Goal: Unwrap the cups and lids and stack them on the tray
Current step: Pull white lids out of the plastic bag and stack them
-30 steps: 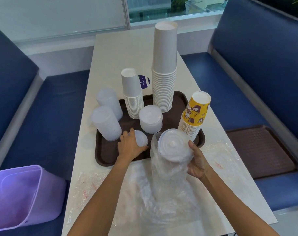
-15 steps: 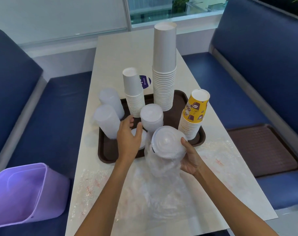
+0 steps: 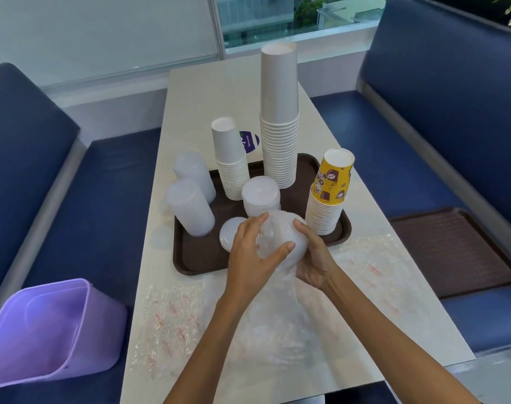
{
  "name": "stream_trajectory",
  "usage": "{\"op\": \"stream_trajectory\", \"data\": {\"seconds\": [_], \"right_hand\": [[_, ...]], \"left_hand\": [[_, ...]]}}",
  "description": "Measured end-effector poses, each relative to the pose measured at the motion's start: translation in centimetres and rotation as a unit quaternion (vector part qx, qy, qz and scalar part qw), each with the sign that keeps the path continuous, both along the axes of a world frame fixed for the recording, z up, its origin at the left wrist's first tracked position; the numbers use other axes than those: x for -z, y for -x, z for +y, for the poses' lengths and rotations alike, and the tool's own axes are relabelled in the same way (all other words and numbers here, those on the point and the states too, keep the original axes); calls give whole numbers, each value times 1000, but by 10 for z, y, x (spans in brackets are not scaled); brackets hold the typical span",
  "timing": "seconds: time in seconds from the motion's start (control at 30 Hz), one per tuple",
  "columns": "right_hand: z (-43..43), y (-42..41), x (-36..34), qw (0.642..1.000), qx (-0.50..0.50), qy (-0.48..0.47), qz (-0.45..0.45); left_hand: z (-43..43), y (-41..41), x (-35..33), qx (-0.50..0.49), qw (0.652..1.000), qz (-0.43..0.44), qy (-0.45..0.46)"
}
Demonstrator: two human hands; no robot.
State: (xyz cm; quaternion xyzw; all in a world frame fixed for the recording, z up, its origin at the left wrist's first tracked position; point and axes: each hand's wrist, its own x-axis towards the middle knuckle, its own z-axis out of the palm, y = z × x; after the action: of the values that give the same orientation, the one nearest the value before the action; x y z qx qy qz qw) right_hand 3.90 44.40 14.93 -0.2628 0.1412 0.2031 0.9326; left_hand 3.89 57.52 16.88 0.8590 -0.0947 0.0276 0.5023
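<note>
At the near edge of the brown tray point(image 3: 196, 259), about 6 o'clock in my view, both hands meet on one sleeve of clear lids point(image 3: 277, 236) not yet out of its wrapper. The left hand point(image 3: 253, 258) curls over the sleeve's top and near side, thumb across the front. The right hand point(image 3: 315, 259) cups it from 3 o'clock. Each grip is clamped on the sleeve, I judge so that one hand steadies the lids while the other works the film loose. The loose plastic wrap point(image 3: 277, 310) trails from the sleeve toward me across the table point(image 3: 207, 97), which suggests the lids are being drawn out of its open end.

Unwrapped goods stand on the tray in upside-down columns, probably so they nest and stay steady: a tall stack of white cups point(image 3: 279, 126) at 12 o'clock, a shorter white stack point(image 3: 231, 161) at 11, a yellow printed stack point(image 3: 330, 188) at 2 by the right rim, a bare stack of lids point(image 3: 260, 196) in the middle, and a low pile of lids point(image 3: 228, 236) just left of the left hand. Two frosted stacks point(image 3: 190, 208) stand at 9 o'clock along the tray's left rim. The tray's near-left corner looks the likely spot for this sleeve.

Crumpled empty wrappers point(image 3: 172, 316) lie on the table at 7 o'clock, and a purple bin point(image 3: 50, 325) leans on the bench at 8 o'clock, within reach for the waste film
</note>
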Motion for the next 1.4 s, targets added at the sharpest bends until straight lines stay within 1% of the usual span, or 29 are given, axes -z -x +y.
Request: {"op": "stream_trajectory", "data": {"seconds": [0.13, 0.27, 0.4, 0.57, 0.77, 0.97, 1.13, 1.3, 1.4], "right_hand": [[2, -1, -2, 999, -20, 42, -10], [4, 0, -1, 997, -18, 75, 5], [4, 0, -2, 992, -22, 120, 22], [4, -1, -3, 989, -29, 141, 19], [4, -2, -3, 987, -34, 155, 23], [3, -3, -5, 988, -43, 144, 23], [2, -4, -6, 986, -36, 161, 28], [4, -4, -7, 988, -27, 153, 23], [4, -4, -7, 988, -24, 151, 29]], "left_hand": [[2, 1, -2, 0, 999, 31, 44], [4, 2, -6, -3, 995, 62, 77], [4, 1, -7, -21, 992, 83, 88], [4, 0, -8, -27, 991, 94, 90], [4, -1, -9, -34, 990, 101, 93], [3, -1, -9, -31, 990, 100, 95], [2, -2, -10, -30, 989, 107, 98], [3, -3, -12, -39, 990, 101, 92], [4, -6, -9, -60, 992, 81, 75]]}}
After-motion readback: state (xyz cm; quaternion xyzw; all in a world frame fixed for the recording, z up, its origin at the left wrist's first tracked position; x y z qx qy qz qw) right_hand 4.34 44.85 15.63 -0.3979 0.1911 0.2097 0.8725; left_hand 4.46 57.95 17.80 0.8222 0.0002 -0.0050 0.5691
